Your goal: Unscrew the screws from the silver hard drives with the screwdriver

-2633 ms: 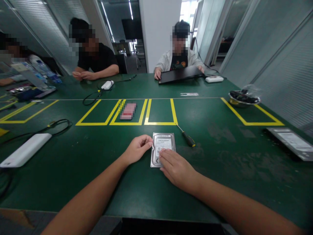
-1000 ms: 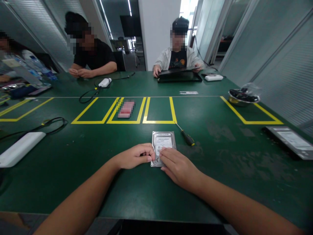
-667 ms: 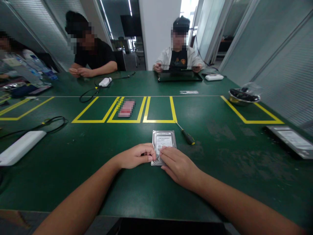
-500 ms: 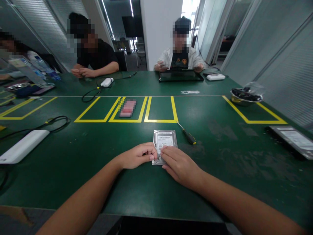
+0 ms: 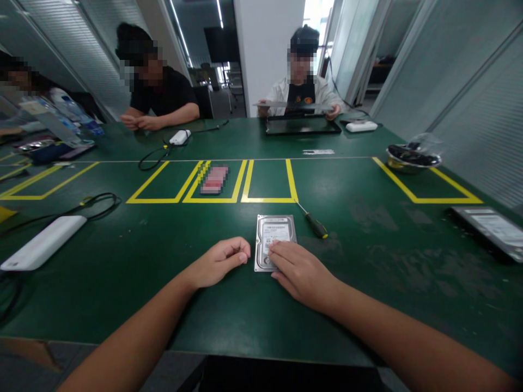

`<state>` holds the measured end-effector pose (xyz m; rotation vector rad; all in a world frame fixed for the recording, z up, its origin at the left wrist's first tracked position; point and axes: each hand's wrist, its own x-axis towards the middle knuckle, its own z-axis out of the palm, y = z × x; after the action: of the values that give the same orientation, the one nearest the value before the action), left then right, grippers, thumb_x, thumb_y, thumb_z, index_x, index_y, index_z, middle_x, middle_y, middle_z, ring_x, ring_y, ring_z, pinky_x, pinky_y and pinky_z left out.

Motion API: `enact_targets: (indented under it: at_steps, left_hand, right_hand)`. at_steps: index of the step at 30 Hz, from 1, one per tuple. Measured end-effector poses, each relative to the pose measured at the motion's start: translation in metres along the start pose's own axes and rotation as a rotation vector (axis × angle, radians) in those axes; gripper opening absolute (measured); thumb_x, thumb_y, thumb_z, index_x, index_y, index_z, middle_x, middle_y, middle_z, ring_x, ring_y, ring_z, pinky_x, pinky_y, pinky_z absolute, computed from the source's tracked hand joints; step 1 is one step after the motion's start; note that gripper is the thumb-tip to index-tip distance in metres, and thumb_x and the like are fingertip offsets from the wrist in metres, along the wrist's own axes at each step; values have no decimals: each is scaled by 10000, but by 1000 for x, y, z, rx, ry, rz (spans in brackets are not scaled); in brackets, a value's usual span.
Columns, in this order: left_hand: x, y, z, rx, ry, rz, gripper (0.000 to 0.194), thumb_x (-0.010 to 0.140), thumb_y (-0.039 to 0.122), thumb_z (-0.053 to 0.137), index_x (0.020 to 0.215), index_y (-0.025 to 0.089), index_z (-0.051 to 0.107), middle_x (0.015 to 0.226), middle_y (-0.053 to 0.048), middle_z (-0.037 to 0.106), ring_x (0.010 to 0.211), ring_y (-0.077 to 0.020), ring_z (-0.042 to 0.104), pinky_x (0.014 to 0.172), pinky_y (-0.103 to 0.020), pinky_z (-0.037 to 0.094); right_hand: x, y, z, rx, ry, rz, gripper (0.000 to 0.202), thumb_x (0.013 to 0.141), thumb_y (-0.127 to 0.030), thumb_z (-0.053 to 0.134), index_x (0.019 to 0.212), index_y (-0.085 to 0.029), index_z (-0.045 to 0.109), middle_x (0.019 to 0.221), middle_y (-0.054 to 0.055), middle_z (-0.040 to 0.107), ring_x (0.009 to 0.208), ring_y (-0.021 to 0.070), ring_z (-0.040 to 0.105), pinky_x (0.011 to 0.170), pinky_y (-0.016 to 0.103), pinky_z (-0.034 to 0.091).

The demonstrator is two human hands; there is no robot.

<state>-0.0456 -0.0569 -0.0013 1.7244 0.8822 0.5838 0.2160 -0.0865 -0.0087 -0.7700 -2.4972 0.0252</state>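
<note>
A silver hard drive (image 5: 265, 231) with a white label lies flat on the green table (image 5: 229, 326) in front of me. My right hand (image 5: 300, 272) rests over its lower right part, fingers stretched out on the label. Just left of the drive, apart from it, is my left hand (image 5: 224, 261), its fingers curled in towards the thumb; whatever they hold, if anything, is too small to make out. Beyond the drive on the right lies a screwdriver (image 5: 315, 224) with a black and yellow handle.
A white power bank (image 5: 44, 242) with a black cable is at left. Yellow tape (image 5: 269, 200) marks areas around a pink object (image 5: 214, 179). A bowl (image 5: 412, 159) and another drive (image 5: 490, 228) are at right. Across the table, a person (image 5: 304, 92) holds a flat panel.
My left hand has moved left, off the edge of the drive. My right hand stays on it. The person across has raised a flat panel above the black frame.
</note>
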Motion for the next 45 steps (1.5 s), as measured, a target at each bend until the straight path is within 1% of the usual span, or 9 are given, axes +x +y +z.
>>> enact_targets:
  at_steps: [5,9,14,17,21,26,36,41,45]
  left_hand:
    - [-4,1,1,-30,-16,-32,194,950,326,549,929,137,583,832,0,533,763,-113,475,695,-229,376]
    - [-3,0,5,-81,-30,-68,191,909,317,612,931,130,580,783,11,519,693,-99,460,632,-216,357]
    - [-3,1,8,11,-7,-24,146,903,268,597,902,123,610,748,9,519,671,-96,462,619,-216,369]
    - [-3,3,9,140,41,57,106,892,217,576,869,127,627,739,-2,546,664,-102,484,618,-223,387]
    - [-3,6,8,304,160,177,38,846,150,580,829,139,612,731,-5,571,667,-109,515,635,-231,409]
    - [-4,10,6,372,239,237,24,826,145,590,802,145,594,716,-4,578,657,-110,530,639,-234,424]
    - [-3,13,7,403,229,199,74,867,167,565,836,145,629,754,-18,594,690,-122,531,661,-248,420]
    - [-1,14,7,414,163,166,143,934,219,522,918,151,647,857,-40,629,786,-143,567,732,-269,432]
    - [1,12,8,397,109,165,139,945,226,523,936,156,643,897,-39,635,826,-148,578,770,-274,434]
  right_hand:
    - [0,0,-1,3,-17,7,356,914,-193,557,1220,-25,628,1262,175,625,1198,283,564,1105,438,449]
    - [0,-1,-1,2,-20,19,364,906,-192,568,1227,-31,624,1278,171,616,1207,285,559,1104,439,451]
    - [0,-2,-2,10,-8,8,361,903,-181,561,1220,-20,626,1266,182,620,1199,291,565,1095,444,460]
    - [0,-2,-2,9,-1,1,363,901,-174,560,1220,-12,624,1265,190,620,1195,297,568,1085,452,469]
    - [0,-2,-2,7,-9,2,369,901,-174,555,1233,-24,616,1270,189,617,1206,290,562,1083,460,469]
    - [0,-1,-2,19,-16,2,376,890,-164,564,1232,-18,616,1264,200,617,1210,290,564,1087,459,465]
    - [0,-2,-3,23,-21,10,375,893,-159,556,1242,-30,609,1279,199,610,1227,288,552,1089,465,462]
    - [0,-2,-4,22,-36,10,370,898,-163,540,1235,-24,607,1281,195,604,1220,291,550,1087,461,462]
    - [0,-2,-3,22,-30,4,377,897,-161,541,1248,-34,597,1287,185,601,1223,289,547,1094,461,455]
